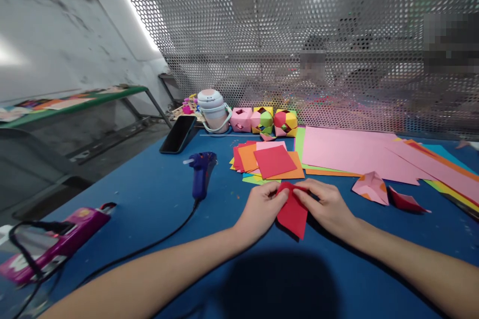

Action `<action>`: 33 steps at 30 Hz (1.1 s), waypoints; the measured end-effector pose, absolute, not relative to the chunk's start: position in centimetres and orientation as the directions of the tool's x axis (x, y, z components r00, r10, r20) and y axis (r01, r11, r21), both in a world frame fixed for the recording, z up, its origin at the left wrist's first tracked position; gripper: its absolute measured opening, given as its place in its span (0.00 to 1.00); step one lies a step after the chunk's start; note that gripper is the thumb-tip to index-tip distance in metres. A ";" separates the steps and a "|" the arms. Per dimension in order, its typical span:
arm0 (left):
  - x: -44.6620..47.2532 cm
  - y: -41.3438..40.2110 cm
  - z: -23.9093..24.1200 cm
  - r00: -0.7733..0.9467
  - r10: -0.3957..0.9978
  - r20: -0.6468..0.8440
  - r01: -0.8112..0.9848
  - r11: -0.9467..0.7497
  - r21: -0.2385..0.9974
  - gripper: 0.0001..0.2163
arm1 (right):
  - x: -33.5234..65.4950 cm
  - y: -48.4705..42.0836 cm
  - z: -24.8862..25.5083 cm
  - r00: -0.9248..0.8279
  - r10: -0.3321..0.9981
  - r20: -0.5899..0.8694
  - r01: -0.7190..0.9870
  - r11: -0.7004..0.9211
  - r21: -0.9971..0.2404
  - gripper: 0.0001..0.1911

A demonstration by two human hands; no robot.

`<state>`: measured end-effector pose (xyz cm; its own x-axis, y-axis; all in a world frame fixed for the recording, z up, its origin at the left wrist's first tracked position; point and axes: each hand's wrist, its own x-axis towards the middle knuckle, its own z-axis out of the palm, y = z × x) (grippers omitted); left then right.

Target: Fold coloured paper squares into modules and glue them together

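Observation:
A piece of red paper (pixel 294 217), partly folded, is held between both hands above the blue table. My left hand (pixel 264 207) pinches its upper left edge, thumb on top. On the upper right edge, my right hand (pixel 325 204) grips with thumb and fingers closed. The lower part of the paper hangs to a point. Just beyond the hands lies a stack of coloured paper squares (pixel 277 161), a red one uppermost. To the right of my right hand rest a folded pink paper piece (pixel 371 188) and a folded red one (pixel 407 200).
A blue glue gun (pixel 202 174) lies on the table (pixel 149 199), its cord running to a purple power strip (pixel 71 239). Behind are a phone (pixel 178 133), a lidded cup (pixel 215 112), paper cubes (pixel 262 120) and large coloured sheets (pixel 352 152). Perforated metal mesh (pixel 262 35) borders the back.

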<state>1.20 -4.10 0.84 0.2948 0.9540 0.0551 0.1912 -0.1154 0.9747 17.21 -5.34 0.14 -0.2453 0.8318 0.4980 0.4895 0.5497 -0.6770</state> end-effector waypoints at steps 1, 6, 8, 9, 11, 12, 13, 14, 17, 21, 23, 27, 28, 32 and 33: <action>1.2 -4.1 0.8 0.297 0.953 0.055 0.192 -0.116 0.975 0.12 | 17.2 -5.3 0.1 -0.224 0.829 0.512 0.507 0.548 -0.665 0.10; 1.2 -4.1 0.7 0.298 0.953 0.059 0.186 -0.118 0.975 0.13 | 17.3 -5.3 -0.5 -0.275 0.759 0.591 0.561 0.626 -0.543 0.15; 1.2 -4.0 0.6 0.286 0.956 0.058 0.174 -0.111 0.978 0.13 | 17.5 -5.3 -0.6 -0.334 0.710 0.620 0.551 0.681 -0.482 0.17; 1.2 -4.0 0.6 0.282 0.958 0.056 0.165 -0.106 0.981 0.13 | 17.6 -5.4 -0.6 -0.360 0.692 0.625 0.535 0.702 -0.470 0.18; 1.2 -4.0 0.7 0.287 0.956 0.056 0.144 -0.101 0.984 0.13 | 17.7 -5.6 -0.3 -0.398 0.693 0.600 0.475 0.716 -0.512 0.19; 1.2 -4.0 0.8 0.291 0.955 0.058 0.140 -0.103 0.985 0.12 | 17.7 -5.7 -0.1 -0.400 0.721 0.566 0.436 0.693 -0.574 0.19; 1.2 -4.0 0.9 0.291 0.955 0.062 0.145 -0.108 0.983 0.12 | 17.7 -5.8 0.1 -0.379 0.768 0.515 0.393 0.638 -0.662 0.19; 1.2 -4.1 0.9 0.287 0.956 0.069 0.158 -0.118 0.980 0.12 | 17.7 -5.8 0.3 -0.331 0.829 0.450 0.342 0.550 -0.762 0.18; 1.2 -4.2 1.1 0.267 0.959 0.093 0.221 -0.155 0.963 0.13 | 17.5 -5.4 0.5 -0.136 0.970 0.203 0.083 0.215 -0.973 0.22; 1.1 -4.2 1.0 0.272 0.953 0.131 0.286 -0.211 0.935 0.14 | 16.9 -4.9 0.5 -0.190 0.981 0.044 -0.157 0.014 -0.987 0.28; 1.1 -4.2 0.9 0.274 0.951 0.140 0.285 -0.219 0.933 0.13 | 16.8 -5.1 0.7 -0.207 0.975 0.087 -0.070 0.074 -0.995 0.22; 1.1 -4.1 0.8 0.288 0.949 0.131 0.256 -0.208 0.944 0.13 | 16.6 -5.7 0.8 -0.093 0.943 0.319 0.315 0.332 -0.889 0.04; 1.2 -4.1 0.8 0.294 0.948 0.123 0.253 -0.201 0.946 0.13 | 16.6 -5.8 0.7 -0.090 0.918 0.385 0.376 0.390 -0.841 0.01; 1.2 -4.3 0.8 0.306 0.946 0.108 0.245 -0.187 0.951 0.13 | 16.7 -6.0 0.3 -0.204 0.799 0.565 0.450 0.590 -0.671 0.06; 1.3 -4.3 0.8 0.306 0.946 0.106 0.244 -0.185 0.952 0.13 | 16.7 -5.9 0.2 -0.228 0.778 0.585 0.456 0.616 -0.642 0.07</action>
